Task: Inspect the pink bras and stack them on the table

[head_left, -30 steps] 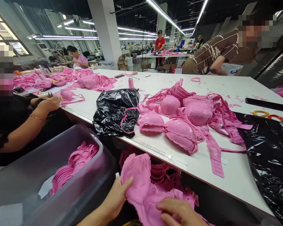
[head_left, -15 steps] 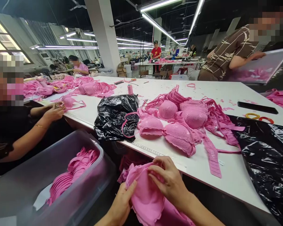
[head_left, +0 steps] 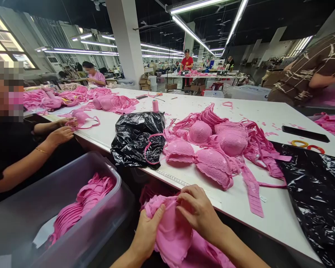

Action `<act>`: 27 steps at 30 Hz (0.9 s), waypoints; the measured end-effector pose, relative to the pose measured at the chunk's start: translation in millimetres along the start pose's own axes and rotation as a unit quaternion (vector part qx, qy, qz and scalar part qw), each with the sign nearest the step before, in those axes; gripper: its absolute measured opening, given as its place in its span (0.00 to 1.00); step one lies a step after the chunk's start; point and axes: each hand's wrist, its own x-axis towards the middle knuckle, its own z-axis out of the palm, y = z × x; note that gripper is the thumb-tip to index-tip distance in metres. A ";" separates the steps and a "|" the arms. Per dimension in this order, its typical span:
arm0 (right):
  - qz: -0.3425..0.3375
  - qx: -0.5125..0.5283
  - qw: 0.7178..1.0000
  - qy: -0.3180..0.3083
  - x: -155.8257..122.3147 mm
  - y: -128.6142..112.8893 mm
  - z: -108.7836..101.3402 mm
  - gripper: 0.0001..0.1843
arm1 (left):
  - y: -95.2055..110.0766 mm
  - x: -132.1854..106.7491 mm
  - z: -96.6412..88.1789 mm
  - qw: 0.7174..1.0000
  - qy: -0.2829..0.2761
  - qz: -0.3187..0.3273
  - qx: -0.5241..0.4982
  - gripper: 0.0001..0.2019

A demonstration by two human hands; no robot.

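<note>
Both my hands grip a pink bra (head_left: 173, 232) in my lap, below the front edge of the white table (head_left: 276, 216). My left hand (head_left: 147, 234) clasps the cup's left side, thumb on top. My right hand (head_left: 198, 211) pinches the cup's upper edge with curled fingers. On the table just beyond lies a pile of pink lace bras (head_left: 217, 145) with loose straps.
A clear plastic bin (head_left: 80, 238) with stacked pink bras stands at my left. Black plastic bags (head_left: 136, 136) lie on the table, another (head_left: 321, 190) at right. A seated person's hands (head_left: 61, 133) work at left; a person in a brown shirt (head_left: 309, 74) bends at right.
My right hand came up from my lap onto the cup's top edge, and both hands now pinch it closer together. The person at right lifted a tray and moved right.
</note>
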 end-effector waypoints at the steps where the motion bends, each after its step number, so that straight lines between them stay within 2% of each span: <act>1: 0.014 0.009 1.000 -0.006 -0.3 1.0 1.0 0.05 | 1.5 0.3 2.3 1.000 0.008 0.004 0.015 0.17; 6: 0.050 0.074 0.996 -0.025 0.7 4.0 0.4 0.07 | 7.0 0.4 10.1 0.995 0.028 0.021 0.098 0.17; 11: 0.076 0.136 0.987 -0.048 -2.2 0.9 -2.8 0.10 | -0.7 2.1 6.3 0.971 0.063 0.039 0.227 0.17; 14: 0.084 0.164 0.981 -0.063 -5.2 -0.1 -3.0 0.11 | -1.8 4.0 5.0 0.961 0.045 0.042 0.271 0.16; 21: 0.140 0.220 0.965 -0.007 -5.3 1.4 0.3 0.12 | 7.2 7.6 7.4 0.984 0.004 0.009 0.179 0.17; 24: 0.137 0.232 0.963 -0.019 -5.9 1.0 1.0 0.12 | 6.9 7.6 6.6 0.986 -0.021 -0.004 0.168 0.15; 27: 0.143 0.240 0.959 -0.040 -7.5 0.5 1.0 0.10 | 5.3 7.3 5.4 0.983 0.000 0.003 0.183 0.14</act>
